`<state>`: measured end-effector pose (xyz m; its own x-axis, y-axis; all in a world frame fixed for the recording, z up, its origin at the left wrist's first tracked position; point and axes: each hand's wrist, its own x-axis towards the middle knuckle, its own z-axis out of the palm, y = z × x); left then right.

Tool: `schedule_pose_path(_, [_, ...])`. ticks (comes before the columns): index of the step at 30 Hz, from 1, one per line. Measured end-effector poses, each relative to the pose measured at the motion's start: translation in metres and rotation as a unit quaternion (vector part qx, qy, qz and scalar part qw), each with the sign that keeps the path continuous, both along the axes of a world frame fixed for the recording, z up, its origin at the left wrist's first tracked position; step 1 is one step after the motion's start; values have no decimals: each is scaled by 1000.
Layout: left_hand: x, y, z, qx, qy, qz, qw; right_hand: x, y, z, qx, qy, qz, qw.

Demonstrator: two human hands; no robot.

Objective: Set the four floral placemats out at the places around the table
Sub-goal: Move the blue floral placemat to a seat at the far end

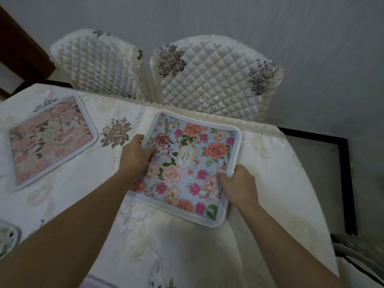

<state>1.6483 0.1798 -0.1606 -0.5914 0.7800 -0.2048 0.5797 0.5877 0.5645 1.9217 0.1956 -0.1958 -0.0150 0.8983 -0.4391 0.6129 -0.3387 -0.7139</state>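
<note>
Both hands grip the blue floral placemat (188, 167) lying flat on the desk (270, 183): left hand (135, 156) closed on its left edge, right hand (236, 185) pinching the right edge. It looks light, thin and floppy, so opposite edges suit best.

Your left hand (135, 154) reached forward, fingers curled in a pinch. Your right hand (236, 183) did likewise, both forearms outstretched and bare

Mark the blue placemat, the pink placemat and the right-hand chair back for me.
Blue placemat (193, 163): head view, on the oval label at its centre.
Pink placemat (52, 140): head view, on the printed middle.
Right chair back (216, 80): head view, on the quilted cover's centre.
</note>
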Motion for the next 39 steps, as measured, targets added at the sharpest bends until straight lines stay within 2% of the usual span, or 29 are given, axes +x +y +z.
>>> schedule_pose_path(4, [-9, -3, -16, 3, 8, 3, 1000, -2, -4, -4, -4, -43, -8, 999])
schedule_pose_path(8, [-13, 0, -24, 6, 44, -19, 999, -1, -12, 8, 20, -178, 22, 984])
schedule_pose_path(10, [-14, 1, -27, 3, 95, -45, 994, -1, -19, 17, 82, -262, 53, 960])
schedule_pose_path(12, [-12, 1, -28, 7, 160, -81, 984, -6, -22, 17, 204, -306, 98, 925])
schedule_pose_path(14, [-1, 0, -27, 16, 208, -115, 971, -22, -19, 12, 302, -307, 143, 891])
schedule_pose_path(16, [13, -1, -31, 32, 248, -173, 953, -46, -9, 4, 330, -277, 192, 882])
schedule_pose_path(21, [19, 4, -55, 11, 241, -375, 895, -100, 18, -15, 315, -200, 264, 890])
schedule_pose_path(28, [-8, 23, -60, 14, 258, -461, 849, -92, 17, -32, 273, -255, 257, 891])
schedule_pose_path(35, [-28, 22, -62, 4, 262, -417, 870, -37, 0, -30, 245, -278, 201, 907])
schedule_pose_path(39, [-30, 12, -60, -11, 225, -349, 910, -28, -5, -29, 235, -269, 196, 913])
